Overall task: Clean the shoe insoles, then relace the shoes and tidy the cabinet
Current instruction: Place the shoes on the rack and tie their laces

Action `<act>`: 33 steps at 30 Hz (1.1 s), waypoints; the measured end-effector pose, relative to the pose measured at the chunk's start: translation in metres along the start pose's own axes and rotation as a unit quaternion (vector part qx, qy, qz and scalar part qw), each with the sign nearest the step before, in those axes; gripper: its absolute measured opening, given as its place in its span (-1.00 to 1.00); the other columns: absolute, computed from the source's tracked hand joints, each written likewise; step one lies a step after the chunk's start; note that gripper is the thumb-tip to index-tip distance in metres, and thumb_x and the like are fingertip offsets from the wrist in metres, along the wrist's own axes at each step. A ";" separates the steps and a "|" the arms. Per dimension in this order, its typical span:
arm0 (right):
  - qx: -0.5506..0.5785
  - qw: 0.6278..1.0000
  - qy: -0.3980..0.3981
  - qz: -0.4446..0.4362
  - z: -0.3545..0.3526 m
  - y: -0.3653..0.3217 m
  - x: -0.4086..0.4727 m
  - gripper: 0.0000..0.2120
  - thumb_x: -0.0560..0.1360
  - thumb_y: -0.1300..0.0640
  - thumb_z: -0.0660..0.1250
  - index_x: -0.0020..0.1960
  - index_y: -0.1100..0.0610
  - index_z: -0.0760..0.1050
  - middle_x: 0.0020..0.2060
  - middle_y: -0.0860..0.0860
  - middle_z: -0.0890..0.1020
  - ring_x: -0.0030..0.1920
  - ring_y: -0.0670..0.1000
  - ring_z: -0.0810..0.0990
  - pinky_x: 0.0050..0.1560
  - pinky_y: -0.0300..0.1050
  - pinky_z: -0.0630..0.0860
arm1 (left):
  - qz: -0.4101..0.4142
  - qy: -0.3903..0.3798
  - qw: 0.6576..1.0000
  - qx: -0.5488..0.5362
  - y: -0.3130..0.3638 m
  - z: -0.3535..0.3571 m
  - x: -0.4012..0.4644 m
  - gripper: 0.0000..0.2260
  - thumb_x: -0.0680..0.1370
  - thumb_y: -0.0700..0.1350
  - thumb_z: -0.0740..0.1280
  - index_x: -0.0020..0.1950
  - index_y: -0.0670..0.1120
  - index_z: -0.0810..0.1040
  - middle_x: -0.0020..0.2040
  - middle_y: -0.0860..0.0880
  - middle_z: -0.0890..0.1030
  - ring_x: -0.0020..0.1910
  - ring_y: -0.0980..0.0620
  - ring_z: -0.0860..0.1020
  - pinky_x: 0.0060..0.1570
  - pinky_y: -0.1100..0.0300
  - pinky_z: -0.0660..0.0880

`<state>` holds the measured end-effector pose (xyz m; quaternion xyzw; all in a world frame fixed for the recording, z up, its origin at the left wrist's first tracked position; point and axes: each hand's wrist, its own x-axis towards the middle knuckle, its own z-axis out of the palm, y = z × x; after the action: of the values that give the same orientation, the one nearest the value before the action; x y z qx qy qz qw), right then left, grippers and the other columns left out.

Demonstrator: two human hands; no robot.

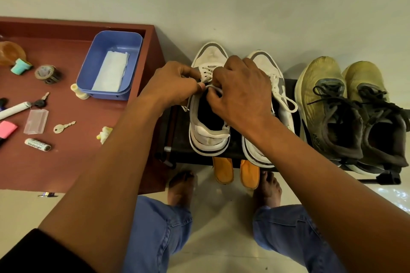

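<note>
Left hand: I see my left hand curled, fingertips pinching the lace at the left shoe.
Right hand: my right hand curled over the same shoe's throat, fingers gripping the lace; the two hands nearly touch.
Lace: a white loop between both hands, above the shoe opening.
Shoes: white pair on the rack; right shoe at 3 o'clock of my right hand; green pair farther toward 3 o'clock.
Tub: blue tub on the table, at 9 o'clock of my left hand, holding a folded white cloth.
</note>
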<state>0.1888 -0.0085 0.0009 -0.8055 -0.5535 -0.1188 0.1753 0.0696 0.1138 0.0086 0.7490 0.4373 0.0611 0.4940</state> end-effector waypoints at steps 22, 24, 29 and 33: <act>0.059 0.998 -0.021 0.015 -0.010 0.007 0.005 -0.83 0.57 0.01 0.31 -0.07 0.12 0.54 -0.23 0.05 0.60 -0.23 0.09 0.55 -0.24 -0.04 0.40 | 0.092 0.076 0.981 0.150 0.007 0.000 -0.012 -0.71 0.48 -0.03 0.56 0.15 0.05 0.61 0.11 0.04 0.63 0.03 0.05 0.61 0.06 0.09 0.61; 0.053 0.998 -0.031 0.015 -0.011 0.007 0.005 -0.82 0.57 -0.01 0.32 -0.04 0.11 0.55 -0.20 0.05 0.61 -0.18 0.10 0.57 -0.22 -0.04 0.42 | 0.154 0.095 0.969 0.171 0.012 0.004 -0.015 -0.69 0.43 -0.05 0.57 0.12 0.05 0.58 0.12 0.02 0.58 0.05 0.04 0.57 0.05 0.04 0.61; 0.059 0.997 -0.044 0.017 -0.014 0.006 0.003 -0.80 0.54 0.01 0.37 0.06 0.13 0.53 -0.10 0.09 0.60 -0.13 0.15 0.58 -0.22 -0.04 0.37 | 0.205 0.142 0.942 0.227 0.018 0.018 -0.015 -0.84 0.44 -0.12 0.52 0.00 -0.02 0.64 -0.03 0.00 0.64 -0.06 0.00 0.61 0.03 -0.07 0.63; 0.031 0.991 -0.127 0.032 -0.008 0.004 -0.002 -0.50 0.41 0.13 0.52 0.26 0.11 0.37 0.08 0.13 0.50 -0.05 0.19 0.57 -0.26 -0.03 0.33 | 0.212 0.155 0.942 0.207 0.019 0.018 -0.015 -0.90 0.44 -0.13 0.52 -0.07 -0.03 0.68 -0.16 0.06 0.67 -0.17 0.06 0.63 0.01 -0.03 0.65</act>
<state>0.1920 -0.0145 0.0069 -0.8254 -0.5488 0.0071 0.1326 0.0805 0.0882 0.0196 0.8914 0.3427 0.1879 0.2294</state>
